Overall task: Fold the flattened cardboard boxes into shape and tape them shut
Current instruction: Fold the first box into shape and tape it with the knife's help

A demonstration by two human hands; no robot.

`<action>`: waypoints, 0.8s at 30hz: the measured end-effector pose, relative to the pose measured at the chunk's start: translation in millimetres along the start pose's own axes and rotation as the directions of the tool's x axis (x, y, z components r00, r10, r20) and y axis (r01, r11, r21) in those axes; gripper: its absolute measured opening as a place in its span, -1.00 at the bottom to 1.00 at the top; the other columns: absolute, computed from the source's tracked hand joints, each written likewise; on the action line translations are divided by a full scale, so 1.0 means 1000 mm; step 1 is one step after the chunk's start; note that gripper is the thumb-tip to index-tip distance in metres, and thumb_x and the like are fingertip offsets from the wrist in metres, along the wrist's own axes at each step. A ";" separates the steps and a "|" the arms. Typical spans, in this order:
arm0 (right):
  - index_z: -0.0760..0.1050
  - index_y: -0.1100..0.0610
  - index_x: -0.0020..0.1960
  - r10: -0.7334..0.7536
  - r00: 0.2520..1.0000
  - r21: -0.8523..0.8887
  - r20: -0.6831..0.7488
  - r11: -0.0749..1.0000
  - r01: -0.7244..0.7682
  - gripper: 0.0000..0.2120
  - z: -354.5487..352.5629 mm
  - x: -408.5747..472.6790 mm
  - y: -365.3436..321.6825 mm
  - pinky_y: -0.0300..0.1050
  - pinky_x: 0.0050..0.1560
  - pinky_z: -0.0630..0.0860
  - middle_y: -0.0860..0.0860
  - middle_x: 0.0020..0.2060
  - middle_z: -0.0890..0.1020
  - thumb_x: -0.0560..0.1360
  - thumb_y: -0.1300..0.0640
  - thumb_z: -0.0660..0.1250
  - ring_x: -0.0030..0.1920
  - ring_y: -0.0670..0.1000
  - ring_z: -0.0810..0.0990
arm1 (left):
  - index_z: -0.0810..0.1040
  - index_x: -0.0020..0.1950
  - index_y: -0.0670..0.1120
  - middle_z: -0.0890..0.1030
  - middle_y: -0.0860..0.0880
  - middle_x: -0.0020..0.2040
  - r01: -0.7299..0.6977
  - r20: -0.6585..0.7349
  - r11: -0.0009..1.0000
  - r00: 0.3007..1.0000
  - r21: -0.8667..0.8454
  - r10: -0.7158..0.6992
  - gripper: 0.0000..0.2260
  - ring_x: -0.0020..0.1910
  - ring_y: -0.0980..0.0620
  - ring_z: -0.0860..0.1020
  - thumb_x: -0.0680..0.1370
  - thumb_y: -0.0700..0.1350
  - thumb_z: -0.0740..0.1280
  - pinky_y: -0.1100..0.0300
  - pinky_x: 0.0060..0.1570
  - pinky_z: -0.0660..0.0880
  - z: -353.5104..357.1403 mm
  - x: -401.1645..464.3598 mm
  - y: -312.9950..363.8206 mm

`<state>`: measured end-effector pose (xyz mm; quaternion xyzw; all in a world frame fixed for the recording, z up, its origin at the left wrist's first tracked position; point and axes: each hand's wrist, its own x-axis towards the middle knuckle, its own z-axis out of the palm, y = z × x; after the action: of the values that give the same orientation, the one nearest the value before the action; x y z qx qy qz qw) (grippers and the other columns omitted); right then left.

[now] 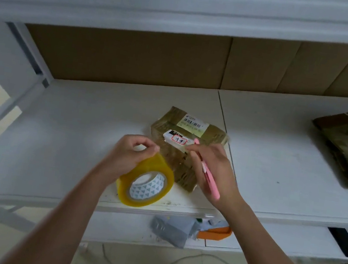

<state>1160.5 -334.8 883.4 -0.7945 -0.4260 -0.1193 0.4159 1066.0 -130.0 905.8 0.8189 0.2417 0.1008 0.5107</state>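
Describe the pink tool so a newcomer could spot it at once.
Start at the white shelf and find the small taped box at its middle. Just in front of it, the right hand holds a slim pink tool, the only pink thing here; the left hand holds a yellow tape roll.

Single head-worn wide-angle view, looking forward and steeply down from close above onto a white shelf (76,139), with both forearms reaching in from the bottom edge.
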 end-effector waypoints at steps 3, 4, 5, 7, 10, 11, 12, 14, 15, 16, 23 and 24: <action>0.62 0.07 0.01 -0.050 0.996 -0.027 -0.080 0.998 0.048 -0.77 0.013 -0.001 -0.017 -0.18 -0.07 0.45 0.00 -0.09 0.69 0.59 0.00 0.22 -0.01 -0.05 0.51 | 0.62 -0.28 0.13 0.64 0.22 -0.20 -0.034 -0.051 0.999 0.998 -0.017 0.033 -0.82 -0.16 0.21 0.59 0.52 -0.03 0.43 0.33 -0.23 0.47 -0.001 -0.009 -0.007; 0.62 0.08 -0.01 -0.047 0.995 -0.045 -0.089 0.998 0.043 -0.81 0.017 -0.003 -0.022 -0.16 -0.10 0.48 0.02 -0.11 0.68 0.56 0.01 0.27 -0.01 -0.01 0.52 | 0.61 -0.30 0.15 0.64 0.22 -0.20 -0.047 -0.062 0.999 0.997 -0.019 0.045 -0.80 -0.18 0.23 0.59 0.53 -0.04 0.43 0.36 -0.26 0.47 0.000 -0.012 -0.008; 0.62 0.10 -0.02 -0.039 0.995 -0.094 -0.094 0.995 0.030 -0.85 0.021 -0.004 -0.026 -0.15 -0.13 0.50 0.05 -0.12 0.68 0.51 0.06 0.34 0.01 0.04 0.54 | 0.61 -0.31 0.16 0.64 0.22 -0.21 -0.062 -0.068 0.998 0.996 -0.026 0.060 -0.78 -0.21 0.25 0.58 0.53 -0.05 0.43 0.39 -0.29 0.47 0.000 -0.014 -0.008; 0.57 0.13 -0.04 0.045 0.996 -0.128 -0.074 0.990 -0.054 -0.87 0.027 -0.003 -0.026 -0.20 -0.16 0.51 0.07 -0.10 0.66 0.42 0.20 0.44 0.00 0.09 0.55 | 0.60 -0.30 0.13 0.63 0.24 -0.22 -0.095 -0.072 0.995 0.993 -0.039 0.092 -0.79 -0.24 0.29 0.58 0.53 -0.06 0.43 0.43 -0.33 0.47 0.000 -0.018 -0.009; 0.45 0.07 -0.03 0.258 0.966 0.019 -0.035 0.966 -0.257 -0.87 0.026 0.004 -0.018 -0.47 -0.13 0.44 0.03 0.01 0.55 0.52 0.26 0.34 -0.02 -0.02 0.53 | 0.59 -0.24 0.09 0.63 0.29 -0.21 -0.125 -0.091 0.991 0.988 -0.040 0.121 -0.84 -0.22 0.32 0.59 0.53 -0.06 0.42 0.46 -0.35 0.47 -0.002 -0.022 -0.010; 0.44 0.11 -0.02 0.249 0.967 -0.001 -0.058 0.968 -0.250 -0.89 0.025 0.006 -0.016 -0.47 -0.12 0.44 0.08 0.06 0.54 0.52 0.26 0.34 0.00 -0.01 0.53 | 0.59 -0.23 0.08 0.62 0.30 -0.21 -0.129 -0.098 0.991 0.987 -0.040 0.124 -0.86 -0.22 0.34 0.58 0.54 -0.06 0.42 0.47 -0.37 0.46 -0.003 -0.023 -0.010; 0.45 0.15 -0.01 0.230 0.969 -0.012 -0.090 0.973 -0.232 -0.89 0.023 0.009 -0.016 -0.49 -0.14 0.42 0.12 0.06 0.54 0.51 0.26 0.36 -0.02 0.00 0.53 | 0.59 -0.21 0.08 0.62 0.30 -0.20 -0.130 -0.104 0.991 0.987 -0.043 0.125 -0.87 -0.23 0.34 0.59 0.54 -0.05 0.42 0.47 -0.38 0.46 -0.005 -0.023 -0.010; 0.43 0.17 -0.04 0.154 0.974 -0.037 -0.165 0.986 -0.162 -0.86 0.022 0.012 -0.016 -0.55 -0.22 0.38 0.09 -0.05 0.51 0.49 0.25 0.39 -0.14 -0.10 0.46 | 0.60 -0.19 0.07 0.63 0.27 -0.18 -0.129 -0.117 0.990 0.986 -0.055 0.122 -0.90 -0.22 0.30 0.60 0.54 -0.04 0.41 0.43 -0.37 0.49 -0.007 -0.021 -0.012; 0.41 0.15 -0.05 0.138 0.973 -0.042 -0.187 0.988 -0.148 -0.84 0.022 0.013 -0.017 -0.56 -0.19 0.37 0.04 -0.08 0.46 0.48 0.28 0.39 -0.19 -0.15 0.39 | 0.60 -0.18 0.07 0.63 0.27 -0.18 -0.125 -0.117 0.991 0.986 -0.056 0.118 -0.91 -0.21 0.28 0.61 0.54 -0.04 0.41 0.41 -0.36 0.51 -0.007 -0.020 -0.012; 0.39 0.12 -0.06 0.150 0.967 -0.029 -0.204 0.987 -0.159 -0.80 0.020 0.014 -0.020 -0.56 -0.15 0.36 0.00 -0.08 0.42 0.47 0.32 0.38 -0.21 -0.15 0.35 | 0.60 -0.17 0.07 0.63 0.28 -0.17 -0.121 -0.114 0.991 0.987 -0.055 0.115 -0.91 -0.20 0.27 0.61 0.54 -0.03 0.41 0.40 -0.36 0.52 -0.007 -0.020 -0.012; 0.48 0.10 -0.14 -0.005 0.998 -0.046 0.064 0.999 0.007 -0.93 0.021 0.006 -0.035 -0.18 -0.41 0.46 0.00 -0.30 0.52 0.51 0.17 0.26 -0.40 -0.05 0.51 | 0.60 -0.18 0.08 0.65 0.20 -0.15 -0.150 -0.116 0.986 0.983 -0.076 0.141 -0.89 -0.17 0.12 0.64 0.54 -0.07 0.41 0.31 -0.29 0.55 -0.007 -0.019 -0.014; 0.47 0.07 -0.19 -0.002 0.996 0.016 0.088 1.000 0.001 -0.87 0.024 0.005 -0.042 -0.21 -0.50 0.40 0.00 -0.40 0.49 0.52 0.10 0.23 -0.51 -0.05 0.45 | 0.60 -0.19 0.09 0.65 0.18 -0.15 -0.153 -0.125 0.985 0.982 -0.078 0.143 -0.88 -0.17 0.09 0.65 0.54 -0.07 0.41 0.28 -0.28 0.56 -0.007 -0.019 -0.014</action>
<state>1127.3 -301.1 894.6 -0.7954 -0.4454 -0.0811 0.4029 1042.6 -129.1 898.0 0.8040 0.2056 0.1975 0.5219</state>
